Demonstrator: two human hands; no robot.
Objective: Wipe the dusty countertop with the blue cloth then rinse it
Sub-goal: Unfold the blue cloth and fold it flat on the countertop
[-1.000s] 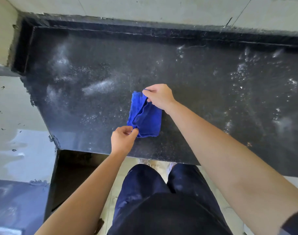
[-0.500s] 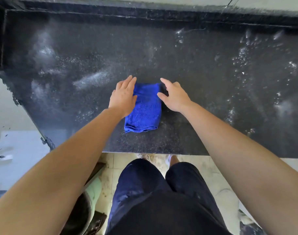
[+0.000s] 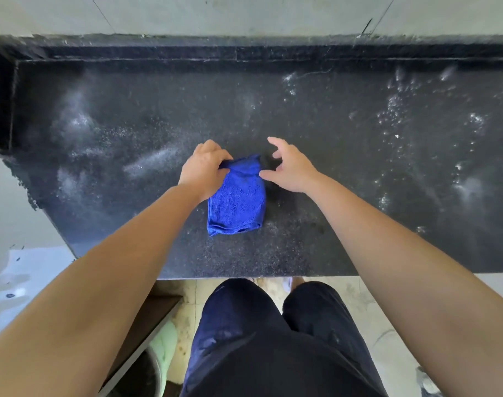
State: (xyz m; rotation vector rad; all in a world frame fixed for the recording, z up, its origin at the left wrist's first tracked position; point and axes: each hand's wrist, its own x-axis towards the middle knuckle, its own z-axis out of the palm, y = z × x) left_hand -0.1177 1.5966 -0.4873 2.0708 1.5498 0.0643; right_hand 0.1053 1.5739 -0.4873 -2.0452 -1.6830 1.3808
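A folded blue cloth [image 3: 236, 200] lies on the black speckled countertop [image 3: 344, 156], near its front edge. My left hand [image 3: 204, 169] grips the cloth's far left corner and bunches it up. Just right of the cloth's far end is my right hand [image 3: 290, 167], fingers spread and loosely curved; its thumb is at the cloth's edge and it holds nothing. White dust streaks cover the counter to the left and right of the cloth.
A raised black lip [image 3: 244, 53] runs along the counter's back under a pale wall [image 3: 244, 12]. The counter's left edge is chipped above a wet pale floor [image 3: 21, 267]. A green bucket [image 3: 164, 348] stands below, beside my legs.
My left hand went from lying flat on the cloth to gripping its far corner. My right hand lifted off the cloth's right edge. The cloth's far end is now bunched.
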